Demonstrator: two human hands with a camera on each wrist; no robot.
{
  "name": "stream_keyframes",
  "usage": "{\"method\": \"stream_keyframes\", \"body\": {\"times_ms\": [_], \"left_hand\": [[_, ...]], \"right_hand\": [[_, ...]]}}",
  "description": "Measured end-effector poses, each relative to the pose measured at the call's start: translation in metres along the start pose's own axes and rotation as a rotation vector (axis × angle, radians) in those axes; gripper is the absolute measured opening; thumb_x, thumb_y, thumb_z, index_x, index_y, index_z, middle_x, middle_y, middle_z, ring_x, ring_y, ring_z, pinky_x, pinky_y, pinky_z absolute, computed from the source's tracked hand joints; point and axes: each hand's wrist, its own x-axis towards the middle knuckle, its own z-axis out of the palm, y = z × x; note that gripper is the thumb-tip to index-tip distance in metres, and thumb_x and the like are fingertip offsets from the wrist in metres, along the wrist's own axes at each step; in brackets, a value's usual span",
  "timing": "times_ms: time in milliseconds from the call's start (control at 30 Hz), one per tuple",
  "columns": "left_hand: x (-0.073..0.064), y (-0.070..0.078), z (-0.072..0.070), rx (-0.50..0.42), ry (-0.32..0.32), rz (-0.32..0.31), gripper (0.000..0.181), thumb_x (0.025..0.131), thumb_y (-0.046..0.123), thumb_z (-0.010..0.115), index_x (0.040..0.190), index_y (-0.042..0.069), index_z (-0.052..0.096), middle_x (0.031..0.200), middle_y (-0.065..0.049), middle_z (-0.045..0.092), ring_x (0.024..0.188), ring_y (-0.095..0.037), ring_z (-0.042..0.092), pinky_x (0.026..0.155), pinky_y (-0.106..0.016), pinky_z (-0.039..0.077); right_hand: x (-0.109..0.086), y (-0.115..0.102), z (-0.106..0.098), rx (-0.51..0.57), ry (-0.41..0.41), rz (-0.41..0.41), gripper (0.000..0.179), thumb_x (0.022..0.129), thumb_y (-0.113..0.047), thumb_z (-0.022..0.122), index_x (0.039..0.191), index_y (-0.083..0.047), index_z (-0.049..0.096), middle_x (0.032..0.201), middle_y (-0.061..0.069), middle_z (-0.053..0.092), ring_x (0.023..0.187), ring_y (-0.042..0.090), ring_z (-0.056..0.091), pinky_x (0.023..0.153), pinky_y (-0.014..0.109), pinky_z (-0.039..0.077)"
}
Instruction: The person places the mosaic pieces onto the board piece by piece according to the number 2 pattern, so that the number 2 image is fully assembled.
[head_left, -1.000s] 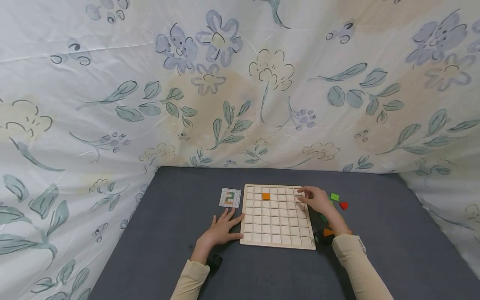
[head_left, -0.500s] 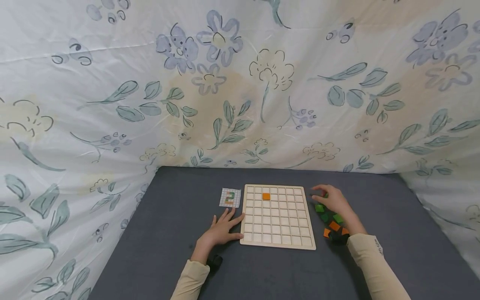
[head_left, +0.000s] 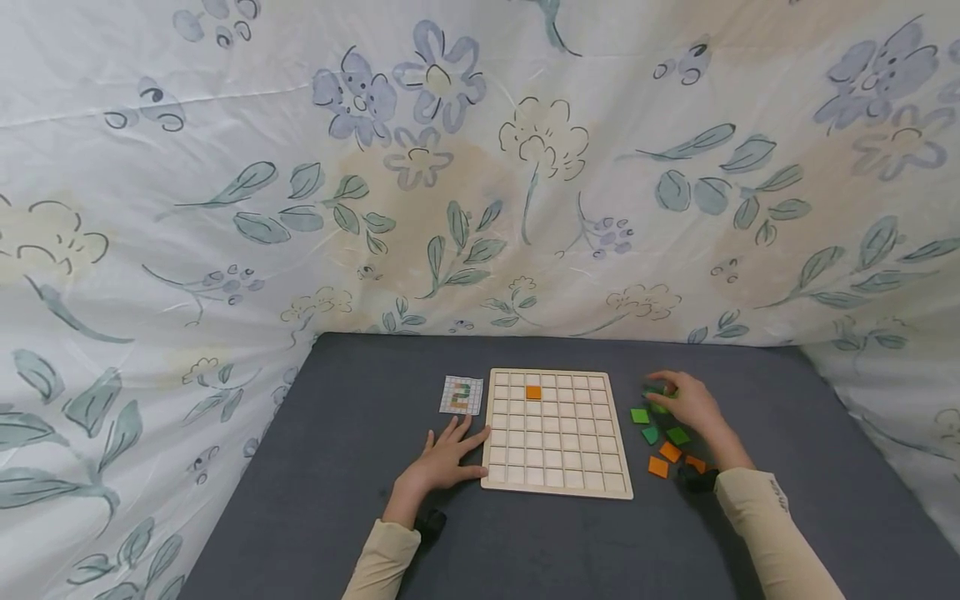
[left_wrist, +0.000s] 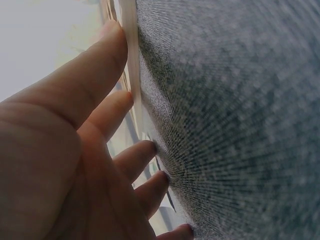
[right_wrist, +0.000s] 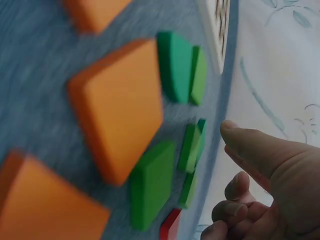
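Observation:
A wooden grid board lies on the grey table, with one orange tile in its second row from the far edge. My left hand rests flat on the cloth, fingers straight and touching the board's left edge; in the left wrist view the hand holds nothing. My right hand hovers right of the board over loose tiles, fingertips by a green tile. In the right wrist view that hand has its fingers loosely curled, with nothing between them and the thumb.
A small pattern card lies left of the board's far corner. Green tiles and orange tiles are scattered right of the board; a red tile lies among them. Flowered sheets wall in the table.
My right hand has left the board's far right corner and moved right over the loose tiles, uncovering several of them. The left hand and the board have not moved.

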Motion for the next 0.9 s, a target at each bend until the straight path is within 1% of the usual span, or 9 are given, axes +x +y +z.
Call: {"method": "stream_keyframes", "body": {"times_ms": [233, 400, 633, 900], "left_hand": [[0.0, 0.001, 0.0, -0.005, 0.002, 0.002, 0.066, 0.089, 0.039, 0.059, 0.146, 0.017, 0.033, 0.153, -0.017, 0.016, 0.141, -0.039, 0.007, 0.106, -0.068, 0.002], [0.001, 0.0, 0.001, 0.001, 0.002, -0.002, 0.066, 0.089, 0.04, 0.059, 0.146, 0.018, 0.033, 0.154, -0.016, 0.016, 0.141, -0.039, 0.007, 0.106, -0.068, 0.002], [0.001, -0.001, 0.0, 0.01, 0.002, 0.005, 0.067, 0.089, 0.04, 0.059, 0.146, 0.017, 0.033, 0.153, -0.018, 0.016, 0.141, -0.04, 0.007, 0.106, -0.068, 0.003], [0.001, -0.001, 0.001, 0.002, 0.0, 0.004, 0.066, 0.089, 0.04, 0.059, 0.146, 0.018, 0.033, 0.154, -0.017, 0.016, 0.141, -0.039, 0.007, 0.106, -0.068, 0.002]], "right_hand": [[0.001, 0.015, -0.005, -0.004, -0.006, 0.051, 0.043, 0.087, -0.023, 0.066, 0.123, -0.001, 0.057, 0.069, 0.006, 0.046, 0.052, 0.017, 0.04, 0.045, 0.028, 0.03], [0.003, 0.026, -0.011, 0.001, -0.02, 0.082, 0.045, 0.087, -0.024, 0.066, 0.124, 0.0, 0.056, 0.071, 0.008, 0.051, 0.053, 0.017, 0.045, 0.045, 0.029, 0.033], [0.001, 0.034, -0.018, -0.038, -0.017, 0.11, 0.045, 0.087, -0.025, 0.066, 0.122, 0.001, 0.056, 0.078, 0.012, 0.051, 0.058, 0.019, 0.043, 0.048, 0.029, 0.032], [-0.002, 0.04, -0.017, -0.036, -0.032, 0.132, 0.04, 0.086, -0.021, 0.065, 0.117, 0.003, 0.059, 0.069, 0.007, 0.045, 0.053, 0.017, 0.04, 0.046, 0.028, 0.03]]}}
